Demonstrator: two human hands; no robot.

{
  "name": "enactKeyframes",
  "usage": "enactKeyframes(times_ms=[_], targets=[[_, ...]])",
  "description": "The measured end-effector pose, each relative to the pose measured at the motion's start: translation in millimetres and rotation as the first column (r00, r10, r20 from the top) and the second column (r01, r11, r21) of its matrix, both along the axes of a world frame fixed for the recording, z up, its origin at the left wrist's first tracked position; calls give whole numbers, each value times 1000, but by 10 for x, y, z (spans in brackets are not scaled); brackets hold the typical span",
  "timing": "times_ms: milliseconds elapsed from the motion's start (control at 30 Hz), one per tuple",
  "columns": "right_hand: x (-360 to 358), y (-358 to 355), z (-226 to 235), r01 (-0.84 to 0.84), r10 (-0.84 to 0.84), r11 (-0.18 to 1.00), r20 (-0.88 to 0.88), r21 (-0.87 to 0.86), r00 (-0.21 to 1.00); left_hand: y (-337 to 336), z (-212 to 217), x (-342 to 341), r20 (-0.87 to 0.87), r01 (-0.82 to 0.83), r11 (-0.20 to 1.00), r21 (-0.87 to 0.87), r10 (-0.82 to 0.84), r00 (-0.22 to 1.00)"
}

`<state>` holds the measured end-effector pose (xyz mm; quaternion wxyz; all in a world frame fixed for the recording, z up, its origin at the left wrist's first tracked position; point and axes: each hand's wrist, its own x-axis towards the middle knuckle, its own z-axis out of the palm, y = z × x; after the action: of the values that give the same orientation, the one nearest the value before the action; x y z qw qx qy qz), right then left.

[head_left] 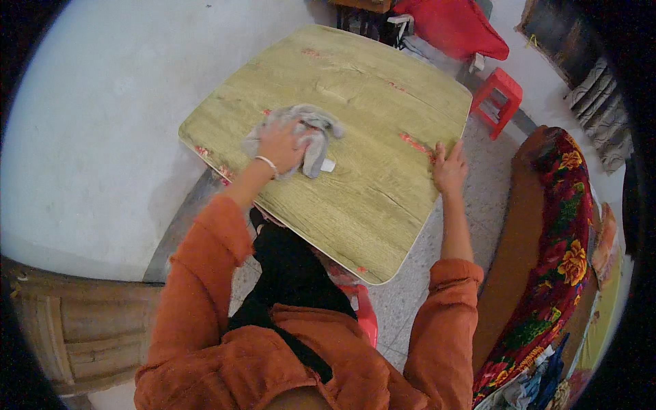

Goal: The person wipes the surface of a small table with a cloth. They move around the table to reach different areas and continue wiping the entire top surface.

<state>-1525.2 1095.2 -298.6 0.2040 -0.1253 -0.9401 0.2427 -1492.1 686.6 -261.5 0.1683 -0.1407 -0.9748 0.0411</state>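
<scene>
1. Whitewashed wall and speckled floor surround the yellow-green wooden table [355, 205] in front of me.
2. My left hand [281, 145] lies spread on the grey cloth [316, 130], pressing it flat near the table's left edge.
3. My right hand [449, 167] grips the table's right edge, fingers curled over it.
4. Beyond stands a red plastic stool [501, 97]; a floral sofa [564, 225] sits at my right.

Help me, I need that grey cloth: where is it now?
In the head view, the grey cloth lies on the wooden table, left of centre, under the left hand.
</scene>
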Motion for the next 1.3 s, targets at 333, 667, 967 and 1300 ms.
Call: enactKeyframes(times_ms=[333, 667, 967, 1300], targets=[[113, 194, -76, -117, 124, 988, -64, 101, 990, 243, 430, 1234, 276, 598, 750, 283, -661, 698], [-14, 57, -58, 0, 1, 1000, -4, 25, 1000, 68, 8, -2, 125, -31, 999, 36, 26, 992], [30, 182, -90, -38, 38, 999, 2, -18, 999, 251, 265, 1085, 223, 595, 767, 242, -640, 735], [10, 28, 11, -19, 18, 999, 21, 40, 1000, 111, 41, 79, 131, 105, 991, 78, -115, 985]])
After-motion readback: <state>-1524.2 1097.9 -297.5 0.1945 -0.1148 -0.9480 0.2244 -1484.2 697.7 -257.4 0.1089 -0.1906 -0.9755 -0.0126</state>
